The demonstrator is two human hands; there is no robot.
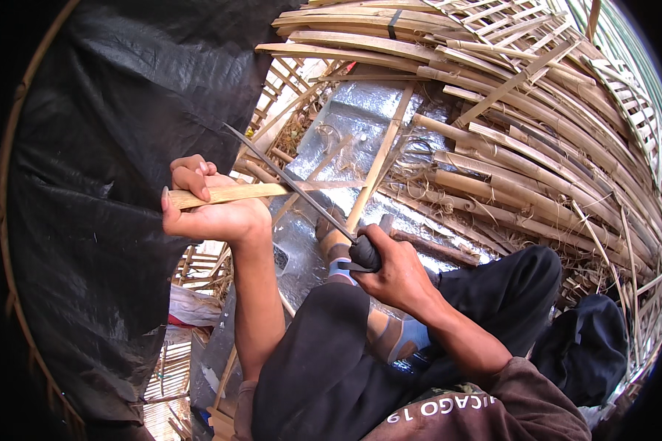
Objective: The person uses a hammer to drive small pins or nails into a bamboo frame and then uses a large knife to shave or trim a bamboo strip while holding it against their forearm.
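My left hand point(217, 209) is raised at the left with its fingers bent round one end of a flat bamboo strip point(250, 192). The strip points to the right, away from the thumb. In my right hand point(397, 268), above my knees, is the black wrapped handle point(365, 253) of a long, thin knife. Its dark blade point(294, 187) slants up and to the left, crossing the strip just right of my left hand. Whether the edge touches the strip, I cannot tell.
Many split bamboo lengths point(537, 184) lie stacked at the right, with shavings among them. A silvery sheet point(360, 110) covers the floor, and a bamboo slat point(382, 158) lies across it. Black sheeting point(118, 147) hangs at the left. Woven bamboo lattice point(632, 95) stands at the far right.
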